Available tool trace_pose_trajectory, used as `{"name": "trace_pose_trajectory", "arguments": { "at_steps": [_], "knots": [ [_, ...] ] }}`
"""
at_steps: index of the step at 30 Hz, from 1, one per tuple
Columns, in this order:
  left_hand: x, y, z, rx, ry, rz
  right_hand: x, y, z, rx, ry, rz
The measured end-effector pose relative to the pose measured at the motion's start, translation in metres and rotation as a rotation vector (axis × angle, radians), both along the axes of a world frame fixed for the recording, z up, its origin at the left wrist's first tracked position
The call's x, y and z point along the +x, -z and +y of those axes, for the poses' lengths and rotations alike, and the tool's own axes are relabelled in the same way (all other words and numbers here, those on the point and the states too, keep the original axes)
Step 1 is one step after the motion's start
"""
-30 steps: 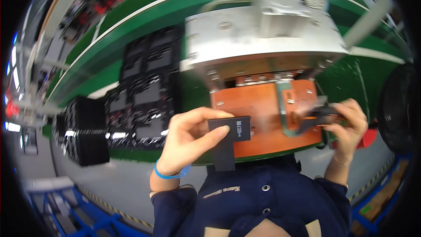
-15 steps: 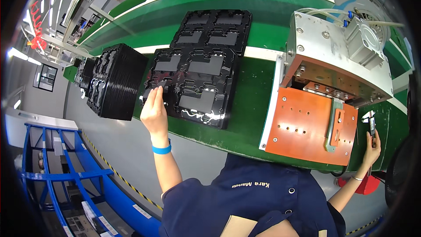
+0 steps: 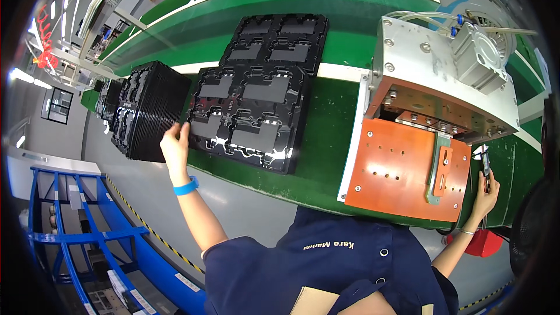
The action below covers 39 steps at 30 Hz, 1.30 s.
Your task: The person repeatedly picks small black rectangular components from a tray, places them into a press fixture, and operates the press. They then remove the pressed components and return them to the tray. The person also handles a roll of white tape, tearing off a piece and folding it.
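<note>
My left hand (image 3: 175,147) is at the left edge of the near black plastic tray (image 3: 238,107), thumb and forefinger apart, holding nothing that I can see. It may be touching the rim; I cannot tell. Flat dark grey pieces (image 3: 264,89) lie in the tray's pockets. At the far right, my right hand (image 3: 486,192) is closed around a slim tool that looks like a caliper (image 3: 484,166), its pale jaws pointing away from me. That hand is beside the orange plate (image 3: 402,169) of a metal press fixture (image 3: 437,70).
Behind the near tray lies another black tray (image 3: 274,38) with grey pieces. A tall stack of black trays (image 3: 153,111) stands to the left. The green bench (image 3: 326,140) carries the trays and fixture. A blue metal rack (image 3: 87,236) stands lower left, and a red stool (image 3: 484,244) lower right.
My left hand has moved left and down from over the tray to its edge, uncovering a grey piece in the near left pocket. The right hand still holds the tool. The view has shifted slightly.
</note>
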State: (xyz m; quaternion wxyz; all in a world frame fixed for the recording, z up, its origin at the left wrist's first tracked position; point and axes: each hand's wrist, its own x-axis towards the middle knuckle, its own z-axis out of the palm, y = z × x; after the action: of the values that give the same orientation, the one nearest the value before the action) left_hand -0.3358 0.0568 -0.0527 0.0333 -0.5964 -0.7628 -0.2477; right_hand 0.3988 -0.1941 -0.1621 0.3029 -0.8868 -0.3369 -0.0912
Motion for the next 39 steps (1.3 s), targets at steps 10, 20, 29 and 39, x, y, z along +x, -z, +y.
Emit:
{"name": "trace_pose_trajectory", "arguments": {
  "at_steps": [10, 20, 29, 39],
  "knots": [
    [-0.025, -0.005, 0.016, -0.068, 0.008, -0.254, -0.002, -0.001, 0.000, 0.117, -0.040, -0.085],
    [-0.021, -0.051, 0.084, -0.189, 0.449, -1.142, -0.007, -0.004, 0.000, 0.172, -0.035, 0.022],
    [0.037, -0.005, 0.240, -0.159, 0.404, -1.325, -0.016, -0.010, 0.006, 0.217, -0.043, 0.020],
    [0.042, 0.042, 0.282, -0.316, 0.392, -0.722, -0.011, -0.006, 0.002, 0.241, -0.008, 0.074]
  ]
}}
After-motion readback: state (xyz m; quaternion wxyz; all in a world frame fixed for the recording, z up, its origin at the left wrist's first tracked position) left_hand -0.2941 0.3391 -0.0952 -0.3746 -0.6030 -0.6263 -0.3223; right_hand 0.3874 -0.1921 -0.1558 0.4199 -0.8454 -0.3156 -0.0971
